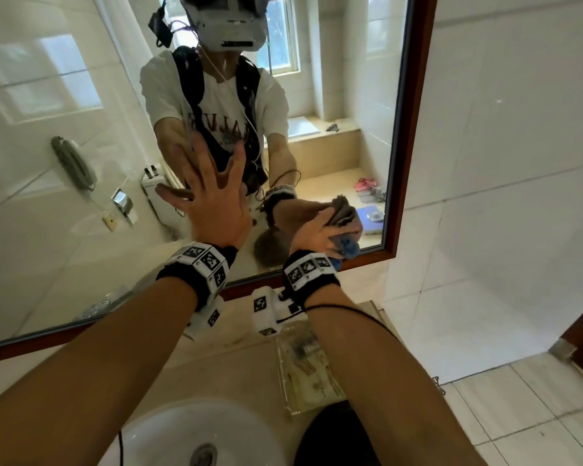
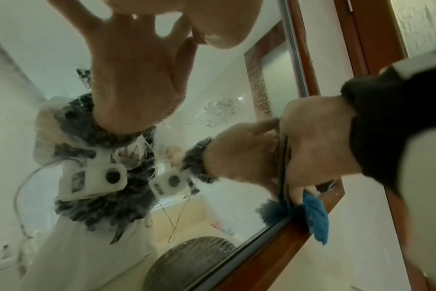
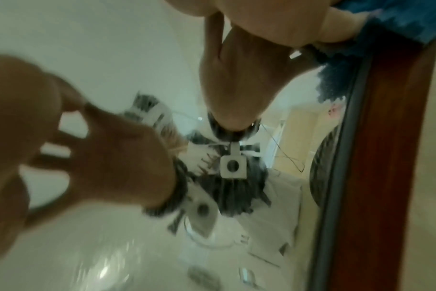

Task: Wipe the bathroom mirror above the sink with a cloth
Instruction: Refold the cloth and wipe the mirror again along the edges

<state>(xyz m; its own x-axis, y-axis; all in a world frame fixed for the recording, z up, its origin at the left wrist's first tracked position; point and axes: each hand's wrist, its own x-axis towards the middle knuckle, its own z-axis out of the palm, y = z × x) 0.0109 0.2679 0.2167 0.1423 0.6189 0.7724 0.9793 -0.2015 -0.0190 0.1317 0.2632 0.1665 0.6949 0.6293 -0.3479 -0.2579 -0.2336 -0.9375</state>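
The mirror has a brown wooden frame and fills the upper left of the head view. My left hand lies flat on the glass with its fingers spread. My right hand grips a bunched blue cloth and presses it on the glass at the mirror's lower right corner. In the left wrist view the right hand is against the glass, and the cloth hangs over the frame. The blurred right wrist view shows the cloth at the top right.
Below the mirror a white sink basin sits in a beige counter. A clear plastic tray with small items lies under my right forearm. A dark round object is at the front. White tiled wall borders the frame on the right.
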